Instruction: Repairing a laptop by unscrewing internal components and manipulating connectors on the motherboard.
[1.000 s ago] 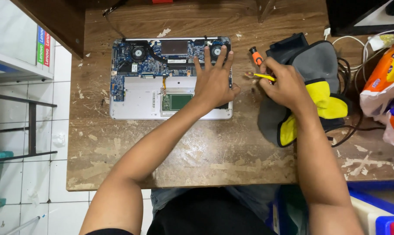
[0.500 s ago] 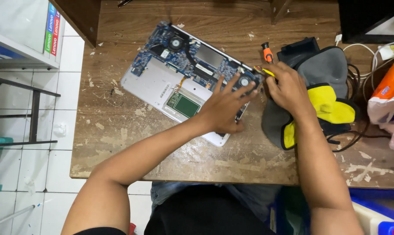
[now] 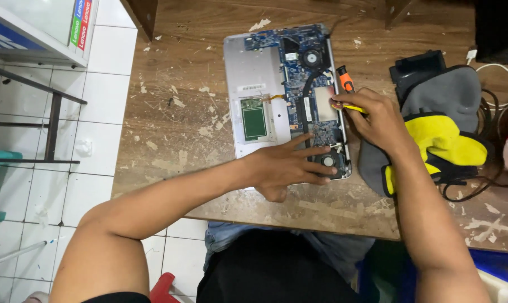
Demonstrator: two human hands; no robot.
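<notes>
Left hand (image 3: pixel 287 165) flat on opened laptop (image 3: pixel 265 95), right hand (image 3: pixel 374 115) holding orange-handled screwdriver (image 3: pixel 346 84), scarred wooden table (image 3: pixel 175 129)

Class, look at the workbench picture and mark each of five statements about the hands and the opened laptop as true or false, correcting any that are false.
1. The left hand rests flat on the opened laptop. True.
2. The right hand holds a hammer. False: it grips a screwdriver with an orange and black handle.
3. The laptop's circuit board is exposed. True.
4. The grey and yellow cloth covers the laptop. False: it lies on the wooden table to the right of the laptop, beyond the right hand.
5. The table surface is smooth and freshly painted. False: it is worn wood with pale flecks and chips.
</notes>
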